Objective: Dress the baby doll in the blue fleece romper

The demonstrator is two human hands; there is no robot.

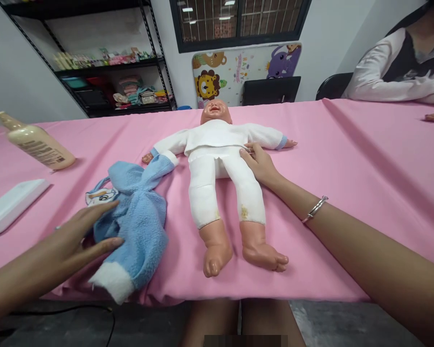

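A baby doll (217,159) in a white top and white trousers lies on its back on the pink tablecloth (347,159), feet toward me. My right hand (258,161) rests at the doll's waist, fingers pinched on the trouser waistband. A blue fleece garment (139,217) with white cuffs lies left of the doll, hanging slightly over the table's front edge. My left hand (77,236) lies flat with fingers stretched out on the garment's left edge.
A beige lotion bottle (36,144) lies at the far left, a white flat box (10,205) in front of it. Another person in a white sleeve (390,77) sits at the far right. Black shelves (108,62) stand behind.
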